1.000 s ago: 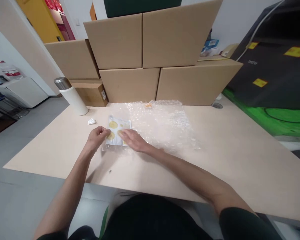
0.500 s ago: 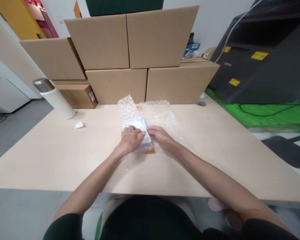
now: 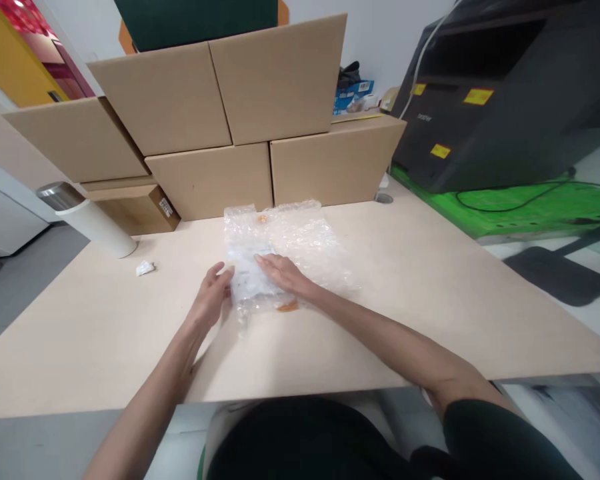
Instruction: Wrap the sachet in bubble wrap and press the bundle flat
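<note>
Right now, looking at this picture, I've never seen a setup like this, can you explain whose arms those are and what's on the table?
No machine here: the camera sits on a person's head, looking forward and down, so both bare arms are that person's own. The left hand touches the left edge of a flat white packet covered by bubble wrap; the right hand lies flat on top. Neither hand grips anything. On the pale table there are also a white tumbler with a metal lid and a small crumpled white scrap. Cardboard boxes are stacked behind.
</note>
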`<act>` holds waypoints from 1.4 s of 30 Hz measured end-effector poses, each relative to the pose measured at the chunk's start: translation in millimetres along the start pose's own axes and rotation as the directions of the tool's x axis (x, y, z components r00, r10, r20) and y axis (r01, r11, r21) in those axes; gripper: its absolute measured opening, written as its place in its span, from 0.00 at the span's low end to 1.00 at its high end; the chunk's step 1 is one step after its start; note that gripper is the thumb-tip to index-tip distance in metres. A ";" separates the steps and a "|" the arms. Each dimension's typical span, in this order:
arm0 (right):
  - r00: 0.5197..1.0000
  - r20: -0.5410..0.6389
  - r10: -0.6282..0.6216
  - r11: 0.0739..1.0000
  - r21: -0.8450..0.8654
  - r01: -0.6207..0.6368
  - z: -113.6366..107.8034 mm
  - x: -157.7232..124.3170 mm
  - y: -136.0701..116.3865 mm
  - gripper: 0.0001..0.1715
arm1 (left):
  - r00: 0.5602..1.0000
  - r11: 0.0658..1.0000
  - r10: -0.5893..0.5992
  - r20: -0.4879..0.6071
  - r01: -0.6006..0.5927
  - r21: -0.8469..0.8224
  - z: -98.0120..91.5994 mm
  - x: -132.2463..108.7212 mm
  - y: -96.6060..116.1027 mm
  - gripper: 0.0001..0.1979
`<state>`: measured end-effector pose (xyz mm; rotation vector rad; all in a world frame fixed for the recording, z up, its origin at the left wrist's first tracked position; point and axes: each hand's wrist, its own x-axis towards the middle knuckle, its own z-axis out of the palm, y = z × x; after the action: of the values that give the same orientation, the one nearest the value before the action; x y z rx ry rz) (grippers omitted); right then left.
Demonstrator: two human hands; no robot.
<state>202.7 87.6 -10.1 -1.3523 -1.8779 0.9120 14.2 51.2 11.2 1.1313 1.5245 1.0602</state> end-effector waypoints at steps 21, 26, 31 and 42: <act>0.833 -0.425 0.355 0.921 0.313 -0.233 -127.8 -30.4 69.6 0.08 | 0.672 0.318 0.359 0.648 -0.740 0.592 158.0 -9.4 6.3 0.26; 0.838 -0.344 0.423 0.874 0.401 -0.276 -112.9 2.5 68.3 0.14 | 0.655 0.252 0.375 0.656 -0.753 0.607 161.9 -8.5 2.4 0.26; 0.872 -0.263 0.414 0.824 0.515 -0.236 -102.0 6.4 49.5 0.15 | 0.674 0.288 0.411 0.614 -0.735 0.614 146.2 -4.9 18.9 0.26; 0.985 0.059 0.162 0.527 0.839 -0.137 -119.6 -69.2 -15.7 0.24 | 0.627 0.950 0.307 0.716 -0.156 -0.271 41.5 16.2 49.0 0.42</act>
<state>310.6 37.4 61.9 -0.8723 -0.9888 1.6066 60.7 81.3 47.4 1.4222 0.6033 0.7118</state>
